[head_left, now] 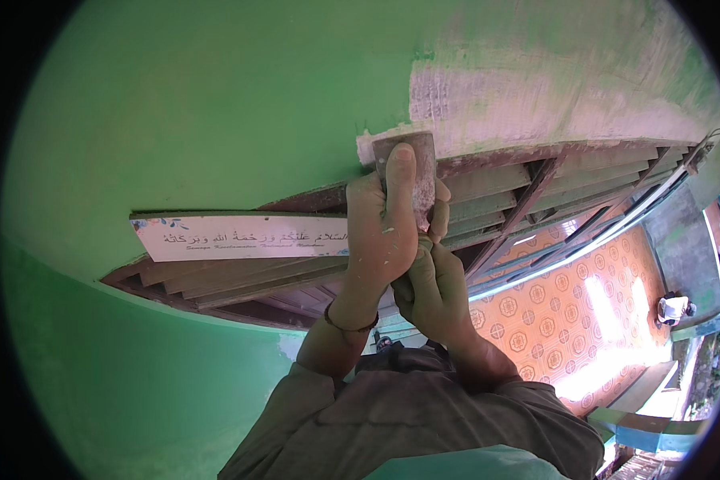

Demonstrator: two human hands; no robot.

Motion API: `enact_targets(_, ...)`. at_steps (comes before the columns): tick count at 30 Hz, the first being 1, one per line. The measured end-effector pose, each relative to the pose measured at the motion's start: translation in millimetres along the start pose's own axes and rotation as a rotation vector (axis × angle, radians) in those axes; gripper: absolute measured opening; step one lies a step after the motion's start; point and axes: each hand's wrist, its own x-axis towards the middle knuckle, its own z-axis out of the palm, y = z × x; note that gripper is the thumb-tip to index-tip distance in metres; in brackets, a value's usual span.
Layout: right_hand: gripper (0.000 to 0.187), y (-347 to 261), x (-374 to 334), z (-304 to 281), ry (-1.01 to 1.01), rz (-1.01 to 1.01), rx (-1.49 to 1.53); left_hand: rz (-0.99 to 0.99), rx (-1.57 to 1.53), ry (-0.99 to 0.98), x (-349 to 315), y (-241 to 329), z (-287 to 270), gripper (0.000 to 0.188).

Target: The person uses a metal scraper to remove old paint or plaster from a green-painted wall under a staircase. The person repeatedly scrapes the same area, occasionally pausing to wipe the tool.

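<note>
A putty knife with a wide, stained grey blade (424, 180) stands upright against the wall, its top edge at the lower border of a whitish smeared patch (488, 108) on the green wall (240, 104). My left hand (380, 228) grips the blade, the thumb laid flat along its face and the other fingers mostly hidden. Below it, my right hand (436, 292) is closed around the handle, which is mostly covered. Pale specks dot the left hand.
Just under the work runs a brown wooden frame with slats (488, 204). A white sign (248, 238) with lettering is fixed at its left. Far below at right lies an orange patterned tile floor (536, 312), with a person (674, 309) beside a wall.
</note>
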Motion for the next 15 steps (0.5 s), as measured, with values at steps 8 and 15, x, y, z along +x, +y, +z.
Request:
enact_targets(8, 0.032, -11.2, 0.2, -8.9, -0.052, 0.371, 0.355, 0.104, -0.023, 0.002, 2.9, -0.1, 7.4, 0.057)
enact_targets(15, 0.035, -4.8, -5.8, -10.6, -0.013, 0.244, 0.215, -0.004, -0.022, 0.001, -2.0, -1.1, 8.3, 0.058)
